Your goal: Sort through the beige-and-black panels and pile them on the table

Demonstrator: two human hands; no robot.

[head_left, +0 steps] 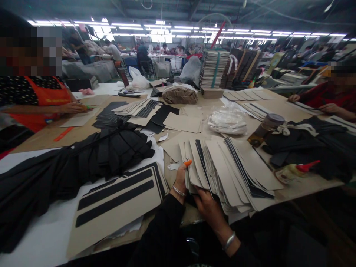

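black cloth [111, 154] lies on the counter [311, 187], left of the clear plastic bag [227, 120]. nearer than the bag, the left hand [180, 180] has its fingers closed on fanned beige panels [222, 165]; the right hand [210, 210] meets their near edge, its grip too hidden to tell. the panels seem light, stiff, slippery together, best held at opposite edges.

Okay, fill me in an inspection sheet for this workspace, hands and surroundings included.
Surface: brown worktop, partly papered.
Work pieces: fanned panels, beige and black; striped panels left.
Clutter: paper scraps, plastic-wrapped bundle, red-nozzled bottle.
Hands: left hand grips the fanned panels, orange tip on thumb; right hand at their near edge, grip unclear.
Cables: thin overhead line, type unclear.
Surroundings: people opposite, lit hall behind.
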